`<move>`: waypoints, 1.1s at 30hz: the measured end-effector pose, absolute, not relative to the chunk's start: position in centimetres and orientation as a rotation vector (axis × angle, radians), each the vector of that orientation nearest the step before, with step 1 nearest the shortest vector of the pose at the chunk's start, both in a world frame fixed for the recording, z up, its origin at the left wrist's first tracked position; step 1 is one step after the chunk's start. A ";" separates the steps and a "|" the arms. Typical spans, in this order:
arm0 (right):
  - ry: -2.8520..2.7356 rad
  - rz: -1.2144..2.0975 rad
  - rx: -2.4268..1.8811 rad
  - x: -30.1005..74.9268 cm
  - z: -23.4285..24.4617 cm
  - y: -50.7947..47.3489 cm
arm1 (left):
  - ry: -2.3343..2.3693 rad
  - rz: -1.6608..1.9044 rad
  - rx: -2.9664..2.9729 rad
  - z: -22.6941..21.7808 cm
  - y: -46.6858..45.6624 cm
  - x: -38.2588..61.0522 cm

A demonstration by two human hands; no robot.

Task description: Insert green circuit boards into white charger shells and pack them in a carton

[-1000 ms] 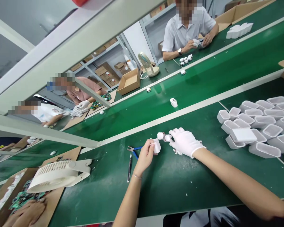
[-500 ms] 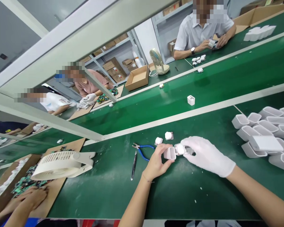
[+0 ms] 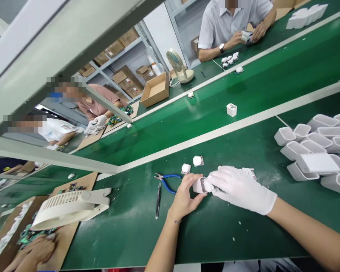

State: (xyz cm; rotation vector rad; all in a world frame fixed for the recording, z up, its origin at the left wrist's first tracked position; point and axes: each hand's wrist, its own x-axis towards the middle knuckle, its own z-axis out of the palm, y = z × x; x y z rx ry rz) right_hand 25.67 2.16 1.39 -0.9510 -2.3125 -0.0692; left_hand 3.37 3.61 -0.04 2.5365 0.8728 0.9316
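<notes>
My bare left hand [image 3: 184, 198] grips a small white plastic housing [image 3: 197, 186] between thumb and fingers, its open end turned to the right. In a white glove, my right hand [image 3: 240, 190] pinches a small module with a white pad [image 3: 208, 185] at that opening; the fingers hide most of it. Whether the module sits inside the housing I cannot tell. Two similar white-padded modules [image 3: 198, 161] lie just beyond my left hand. Another module [image 3: 251, 173] shows partly behind my right hand. Blue-handled pliers [image 3: 170, 185] and tweezers [image 3: 158, 200] rest left of my left hand.
Several empty white housings [image 3: 319, 139] stand grouped at the right. A beige fan [image 3: 65, 207] lies at the left, near a co-worker's hands [image 3: 38, 247] and circuit boards. Across the green belt [image 3: 170, 132], carrying one housing [image 3: 231, 109], other people work.
My right hand has moved left, bringing the module against the housing's open end. A module behind the right hand has come into sight. The whole view has shifted slightly.
</notes>
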 end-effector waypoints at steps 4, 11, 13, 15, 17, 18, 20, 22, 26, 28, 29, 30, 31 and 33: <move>-2.307 -0.127 -0.944 25.4 1.5 1.9 | 0.844 0.944 2.512 0.0 3.6 3.5; -2.317 -0.217 -0.945 25.3 1.8 1.7 | 0.767 1.048 2.482 -0.4 3.6 3.6; -2.306 -0.267 -0.949 25.3 1.9 1.6 | 0.748 1.086 2.480 -0.5 3.6 3.6; -2.290 -0.315 -0.948 25.2 2.0 1.5 | 0.723 1.125 2.483 -0.6 3.7 3.6; -2.267 -0.354 -0.943 25.1 2.2 1.4 | 0.700 1.149 2.489 -0.6 3.7 3.6; -2.261 -0.370 -0.937 25.1 2.2 1.4 | 0.692 1.156 2.492 -0.6 3.8 3.6; -2.265 -0.388 -0.921 25.0 2.1 1.4 | 0.681 1.163 2.501 -0.5 3.8 3.6; -2.281 -0.375 -0.910 24.8 1.9 1.4 | 0.676 1.162 2.505 -0.6 3.8 3.6; -2.330 -0.263 -0.908 24.8 1.6 1.4 | 0.638 1.151 2.499 -0.6 3.7 3.8; -2.360 -0.076 -0.890 24.9 1.9 1.5 | 0.611 1.140 2.475 -0.6 3.5 3.9; -2.352 0.095 -0.896 25.0 2.1 1.6 | 0.602 1.144 2.450 -0.6 3.4 4.0; -2.301 0.312 -0.924 25.0 2.3 1.6 | 0.593 1.158 2.416 -0.5 3.3 4.2; -2.201 0.563 -0.969 25.1 2.5 1.6 | 0.584 1.179 2.374 -0.5 3.1 4.3; -1.914 1.066 -1.057 24.9 2.7 1.5 | 0.558 1.222 2.296 -0.3 2.7 4.7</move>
